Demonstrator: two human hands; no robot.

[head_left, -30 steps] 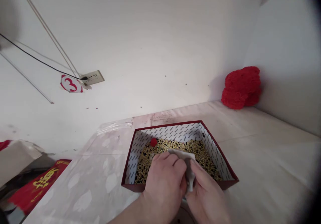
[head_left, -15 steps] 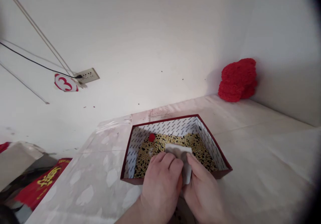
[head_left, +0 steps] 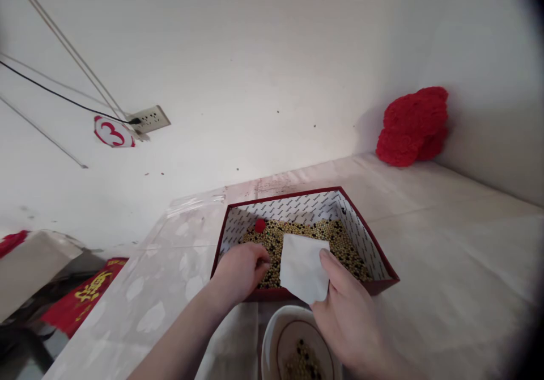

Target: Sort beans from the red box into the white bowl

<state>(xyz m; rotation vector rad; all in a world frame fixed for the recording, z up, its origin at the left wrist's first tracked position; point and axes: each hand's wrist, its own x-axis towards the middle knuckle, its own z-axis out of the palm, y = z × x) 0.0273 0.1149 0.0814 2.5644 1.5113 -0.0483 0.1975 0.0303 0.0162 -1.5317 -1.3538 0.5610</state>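
Observation:
My right hand (head_left: 346,306) grips a flat, white, roughly square piece (head_left: 304,266) by its right edge, thumb on top; whether it is paper, cloth or a small pouch I cannot tell. My left hand (head_left: 243,266) hangs over the left front of a red-rimmed box (head_left: 369,233), its fingers curled together and what they hold hidden. Yellow and black beans (head_left: 340,241) cover the box's floor, and a red ball (head_left: 260,225) lies on them near the back left. Below the box, a white bowl (head_left: 268,334) holds some of the same beans, partly covered by my right hand.
A pale cloth (head_left: 446,244) covers the table. At the back right, a red bundle (head_left: 414,125) rests against the wall. A power strip (head_left: 153,119) with a black plug is on the wall at left. Red fabric with yellow characters (head_left: 85,298) hangs at lower left.
My left hand has let go of the white piece and moved left over the box. The right hand keeps hold of it, now more fully in view. The bowl has come into sight.

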